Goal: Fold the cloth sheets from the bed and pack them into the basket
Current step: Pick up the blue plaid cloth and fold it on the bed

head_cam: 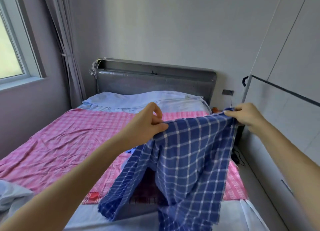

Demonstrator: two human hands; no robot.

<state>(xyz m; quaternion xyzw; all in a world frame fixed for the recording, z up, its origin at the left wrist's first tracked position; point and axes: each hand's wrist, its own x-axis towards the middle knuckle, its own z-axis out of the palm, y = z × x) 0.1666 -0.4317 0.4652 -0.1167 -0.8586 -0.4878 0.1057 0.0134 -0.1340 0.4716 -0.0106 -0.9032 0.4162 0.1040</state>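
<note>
A dark blue cloth with a white check [183,158] hangs in the air above the bed, held up by its top edge. My left hand [149,123] pinches the left end of that edge between thumb and fingers. My right hand [245,116] grips the right end, level with the left. The cloth sags in the middle and its frayed lower edge drapes down toward the foot of the bed. A pink checked sheet [69,140] lies spread flat over the bed beneath it. No basket is in view.
The bed has a grey padded headboard [155,81] and a pale blue pillow area [138,99]. A window and grey curtain [65,57] are on the left. White wardrobe doors [285,92] stand close on the right. Crumpled pale fabric [12,194] lies at the lower left.
</note>
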